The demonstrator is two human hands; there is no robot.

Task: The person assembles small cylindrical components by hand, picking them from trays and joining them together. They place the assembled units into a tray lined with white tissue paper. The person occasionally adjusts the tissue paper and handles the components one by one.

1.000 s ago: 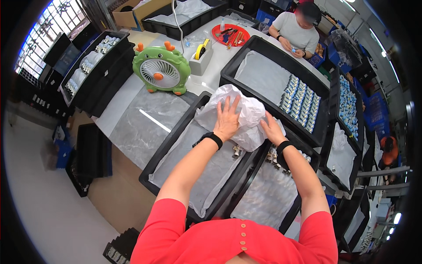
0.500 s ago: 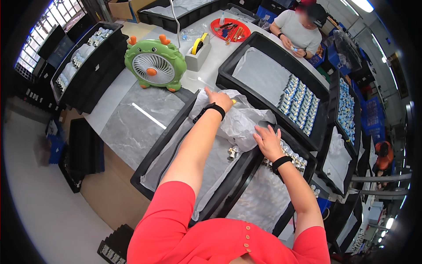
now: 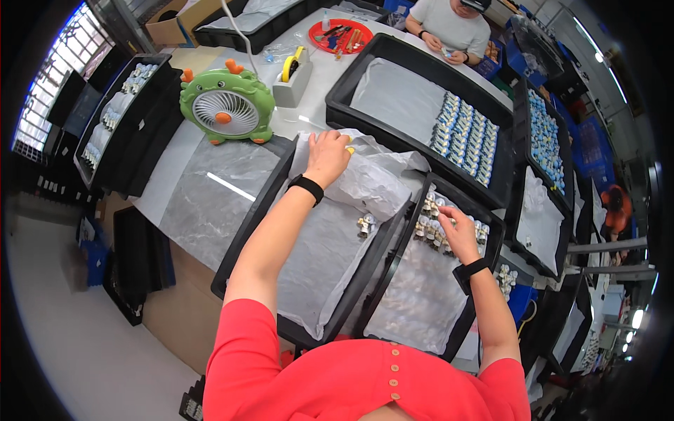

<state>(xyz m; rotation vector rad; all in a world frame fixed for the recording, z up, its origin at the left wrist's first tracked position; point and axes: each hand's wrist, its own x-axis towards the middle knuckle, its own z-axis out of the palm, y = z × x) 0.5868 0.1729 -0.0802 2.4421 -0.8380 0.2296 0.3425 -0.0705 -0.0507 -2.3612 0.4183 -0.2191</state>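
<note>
Plastic bag under left hand | right hand fingers on metal parts

Both arms reach forward from the lower edge. The left hand stretches far out — arm nearly straight, palm down, fingers curled under, a black band at the wrist. The right hand sits closer in — elbow bent, fingers lowered, wrist banded too.

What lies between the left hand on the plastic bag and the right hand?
In the head view, between the left hand and right hand lie the crumpled plastic bag and the trays' black rims.
</note>
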